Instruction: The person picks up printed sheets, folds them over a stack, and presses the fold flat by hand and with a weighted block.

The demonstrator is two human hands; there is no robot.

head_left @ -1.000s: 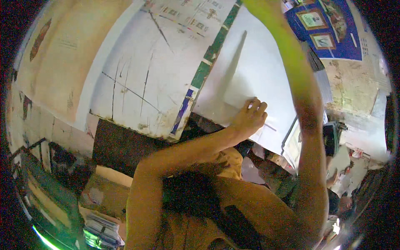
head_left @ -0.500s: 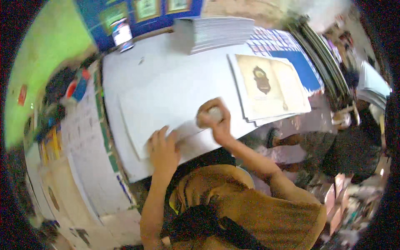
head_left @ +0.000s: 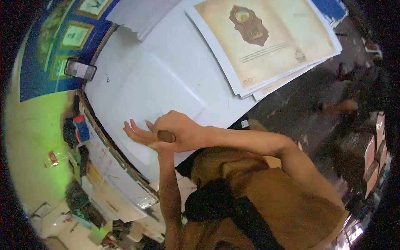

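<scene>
My right hand (head_left: 183, 127) is closed around a small round brown piece (head_left: 166, 136); only its blunt end shows, so its kind is unclear. The fist crosses over my left hand (head_left: 141, 134) near its palm and wrist. The left fingers are stretched out and spread, holding nothing I can see. Below both hands lies a white sheet (head_left: 166, 89) on a white-topped table (head_left: 121, 62). Its edge forms a faint raised line. How firmly the right fist presses on the left hand cannot be made out.
Printed sheets (head_left: 266, 50) with an ornate clock picture lie stacked at the right edge. A phone (head_left: 80, 69) leans at the far left, beside a blue board (head_left: 35, 79) with framed pictures. A tall white paper stack (head_left: 141, 14) stands at the back.
My right hand has moved left from the sheet onto my left hand. The left hand has come off the paper and its fingers have spread. The view has turned and shifted.
</scene>
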